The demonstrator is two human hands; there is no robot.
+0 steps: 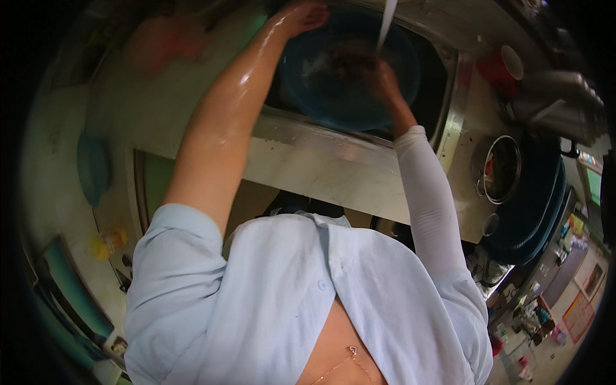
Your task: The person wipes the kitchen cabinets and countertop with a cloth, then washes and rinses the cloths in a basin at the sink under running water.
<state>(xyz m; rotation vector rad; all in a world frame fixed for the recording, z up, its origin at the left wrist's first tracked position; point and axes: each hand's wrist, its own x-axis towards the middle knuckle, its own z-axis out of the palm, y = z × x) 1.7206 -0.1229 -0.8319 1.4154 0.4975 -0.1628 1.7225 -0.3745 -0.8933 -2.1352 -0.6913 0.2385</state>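
A blue round basin (346, 118) sits in a metal sink, with water and a blurred dark reddish mass (349, 60) inside. A stream of water (387, 21) runs down into it from the top of the view. My left hand (308, 17) is at the basin's upper left rim; its forearm is wet, and blur hides whether it grips the rim. Over the basin's right part, my right hand (382, 77) reaches to the dark mass; its fingertips are blurred, so a hold cannot be told.
Right of the sink stand a red container (498, 70), a metal pot (486, 171) with food-like contents, and large blue tubs (534, 216). A blurred pinkish-red thing (163, 43) lies on the counter at upper left. A teal basin (92, 168) is at far left.
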